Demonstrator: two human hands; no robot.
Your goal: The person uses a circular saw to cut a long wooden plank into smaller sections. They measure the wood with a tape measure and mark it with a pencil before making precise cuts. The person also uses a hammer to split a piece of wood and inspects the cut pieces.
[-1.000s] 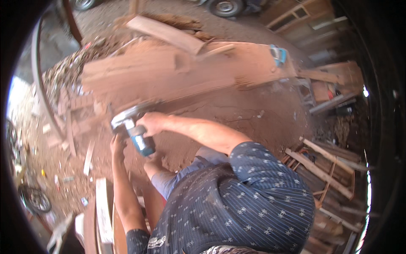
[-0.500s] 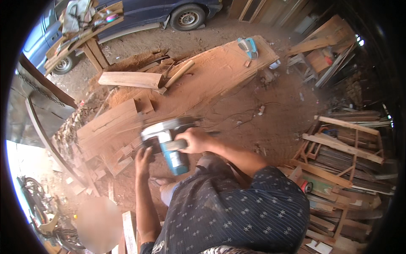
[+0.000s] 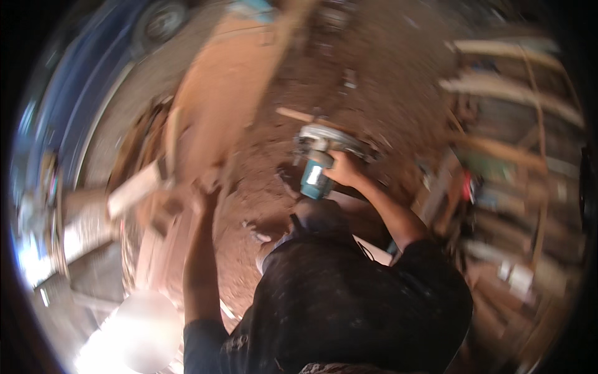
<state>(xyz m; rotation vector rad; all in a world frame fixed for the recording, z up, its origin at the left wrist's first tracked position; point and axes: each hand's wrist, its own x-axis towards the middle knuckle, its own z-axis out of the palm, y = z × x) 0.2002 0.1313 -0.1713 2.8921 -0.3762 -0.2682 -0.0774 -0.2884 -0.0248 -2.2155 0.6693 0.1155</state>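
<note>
My right hand (image 3: 342, 168) is closed around the handle of a teal and silver circular saw (image 3: 314, 179). The saw is held low over the dirt, right of a long wooden slab (image 3: 218, 81). My left hand (image 3: 204, 198) is off the saw, over the near part of the slab's right edge. Motion smears it, but its fingers look apart with nothing seen in them. Close to its left is a short block of wood (image 3: 135, 189), also blurred. The saw's blade cannot be made out.
At the slab's far end sits a teal power tool (image 3: 252, 9). A thin wooden strip (image 3: 294, 114) lies just beyond the saw. Stacked boards and frames (image 3: 498, 149) fill the right side, with a red can (image 3: 466, 185). A blue vehicle (image 3: 93, 93) stands far left.
The view has swung to the right. My left hand has come away from the saw toward the slab. My right hand has carried the saw to the right, away from the wood.
</note>
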